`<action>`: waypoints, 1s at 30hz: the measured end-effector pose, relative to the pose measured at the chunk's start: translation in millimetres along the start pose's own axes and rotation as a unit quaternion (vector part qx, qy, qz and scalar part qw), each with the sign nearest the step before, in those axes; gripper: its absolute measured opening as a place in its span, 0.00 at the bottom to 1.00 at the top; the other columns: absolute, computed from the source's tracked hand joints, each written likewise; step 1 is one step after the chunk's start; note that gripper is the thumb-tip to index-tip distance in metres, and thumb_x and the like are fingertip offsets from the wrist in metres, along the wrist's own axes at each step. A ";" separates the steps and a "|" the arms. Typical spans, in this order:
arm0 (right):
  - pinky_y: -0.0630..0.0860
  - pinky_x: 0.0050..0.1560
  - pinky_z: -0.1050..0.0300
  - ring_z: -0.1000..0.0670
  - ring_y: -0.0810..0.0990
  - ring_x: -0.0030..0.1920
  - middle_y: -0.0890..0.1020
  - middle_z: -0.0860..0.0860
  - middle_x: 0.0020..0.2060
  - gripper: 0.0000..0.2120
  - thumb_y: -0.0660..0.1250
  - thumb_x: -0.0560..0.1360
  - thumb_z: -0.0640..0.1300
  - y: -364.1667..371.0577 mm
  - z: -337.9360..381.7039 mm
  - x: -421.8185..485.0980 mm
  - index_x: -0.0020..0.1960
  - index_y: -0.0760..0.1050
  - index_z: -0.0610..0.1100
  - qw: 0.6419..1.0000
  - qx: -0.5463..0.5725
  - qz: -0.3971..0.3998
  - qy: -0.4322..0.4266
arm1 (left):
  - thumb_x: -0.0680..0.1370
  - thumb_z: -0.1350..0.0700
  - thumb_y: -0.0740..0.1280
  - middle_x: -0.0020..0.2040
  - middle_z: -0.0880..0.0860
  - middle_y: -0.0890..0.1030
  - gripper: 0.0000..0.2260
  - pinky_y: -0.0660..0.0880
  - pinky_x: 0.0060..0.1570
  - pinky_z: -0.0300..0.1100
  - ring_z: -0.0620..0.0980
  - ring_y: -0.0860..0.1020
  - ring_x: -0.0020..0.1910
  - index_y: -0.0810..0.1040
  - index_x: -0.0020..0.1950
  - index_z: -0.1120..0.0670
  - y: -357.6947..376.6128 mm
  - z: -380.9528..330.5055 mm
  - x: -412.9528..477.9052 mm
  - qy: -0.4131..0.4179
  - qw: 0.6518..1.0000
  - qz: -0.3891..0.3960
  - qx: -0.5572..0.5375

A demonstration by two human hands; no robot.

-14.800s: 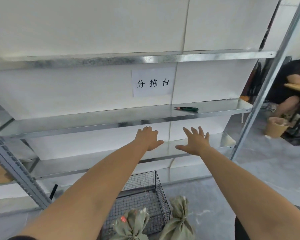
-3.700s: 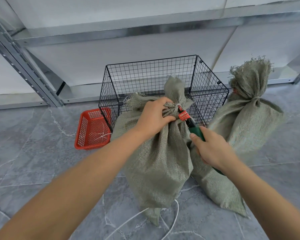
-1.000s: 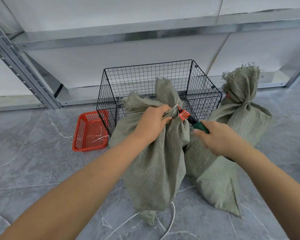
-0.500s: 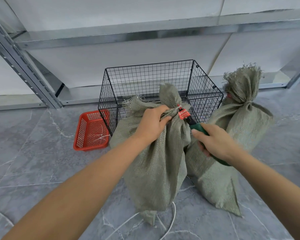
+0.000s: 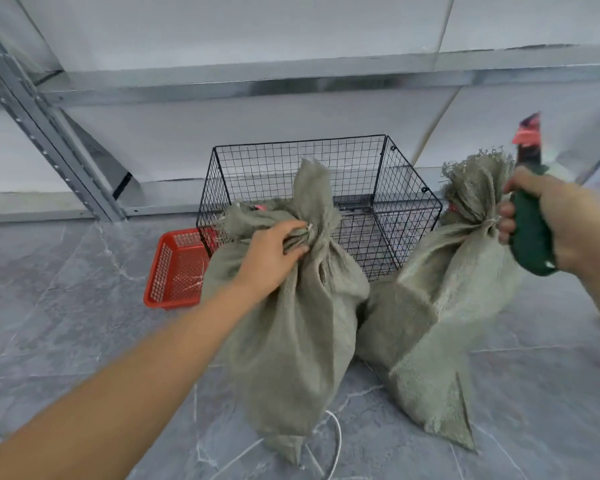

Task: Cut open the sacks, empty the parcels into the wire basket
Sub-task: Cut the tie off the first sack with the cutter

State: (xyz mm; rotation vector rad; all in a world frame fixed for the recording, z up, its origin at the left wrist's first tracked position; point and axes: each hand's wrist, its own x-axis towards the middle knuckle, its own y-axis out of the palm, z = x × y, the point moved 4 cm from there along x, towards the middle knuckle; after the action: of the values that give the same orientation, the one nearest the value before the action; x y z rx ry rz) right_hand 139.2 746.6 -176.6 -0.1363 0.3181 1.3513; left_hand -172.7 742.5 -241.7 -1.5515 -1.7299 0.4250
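Note:
Two grey-green woven sacks stand on the floor in front of a black wire basket (image 5: 409, 188). My left hand (image 5: 271, 258) grips the tied neck of the near sack (image 5: 291, 327), holding it upright. The second sack (image 5: 444, 299) leans to its right, its neck tied with string. My right hand (image 5: 555, 223) holds a green-handled cutter (image 5: 529, 233) off to the right, by the second sack's neck, its red-and-black head pointing up. The wire basket looks empty where I can see into it.
A small red plastic basket (image 5: 174, 271) lies on the grey tiled floor left of the wire basket. A metal shelf rack (image 5: 257, 84) with a slanted upright (image 5: 49, 133) runs along the wall behind. White cord (image 5: 336, 441) lies by the near sack's foot.
My right hand has pulled the cutter away from the near sack's neck, up and to the right. My left hand keeps its grip on the neck.

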 end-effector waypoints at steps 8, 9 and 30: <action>0.75 0.27 0.59 0.51 0.72 0.25 0.78 0.47 0.34 0.05 0.66 0.74 0.44 101.5 -46.9 -19.0 0.45 0.71 0.45 0.970 -0.192 0.135 -0.063 | 0.70 0.51 0.72 0.52 0.44 0.76 0.18 0.67 0.53 0.31 0.40 0.74 0.51 0.76 0.59 0.51 6.3 -19.3 7.6 -0.022 0.996 0.021 -0.083; 0.74 0.27 0.60 0.52 0.72 0.25 0.77 0.48 0.32 0.07 0.68 0.73 0.45 112.8 -49.5 -19.7 0.44 0.70 0.44 0.968 -0.195 0.135 -0.083 | 0.71 0.51 0.72 0.50 0.43 0.77 0.16 0.68 0.51 0.28 0.40 0.75 0.50 0.78 0.57 0.51 5.5 -19.8 7.3 -0.016 0.996 0.007 -0.089; 0.71 0.23 0.62 0.54 0.71 0.19 0.72 0.46 0.25 0.09 0.67 0.74 0.39 143.1 -83.2 -0.5 0.38 0.68 0.43 1.000 0.015 -0.007 0.006 | 0.80 0.57 0.60 0.40 0.60 0.81 0.06 0.70 0.38 0.46 0.52 0.73 0.33 0.73 0.50 0.58 -0.4 -8.2 3.9 0.003 1.000 -0.020 -0.003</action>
State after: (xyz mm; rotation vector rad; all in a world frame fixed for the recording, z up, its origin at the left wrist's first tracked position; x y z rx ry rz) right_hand -12.3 754.2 -243.0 -0.1226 0.3470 1.3320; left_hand -167.1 744.1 -234.9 -1.5176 -1.7562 0.3936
